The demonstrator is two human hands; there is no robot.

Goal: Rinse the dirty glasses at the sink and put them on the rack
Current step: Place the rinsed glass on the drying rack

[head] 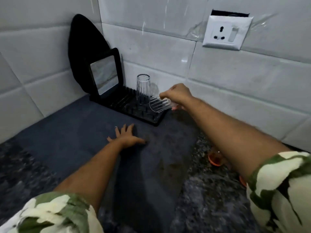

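Observation:
A black pegged rack [148,117] lies on the counter in the wall corner. One clear ribbed glass [143,89] stands upside down on it. My right hand [177,95] grips a second clear ribbed glass [159,104] by its base, tilted on its side with the mouth facing left and down, just over the rack's right end. Flat on the dark mat [80,142], fingers spread, rests my left hand [127,136], in front of the rack and holding nothing.
A small black-framed mirror [105,74] leans at the rack's left end against a black oval board [84,47]. A glass with brown liquid on an orange coaster [215,157] stands under my right forearm. A wall socket [226,33] is up right.

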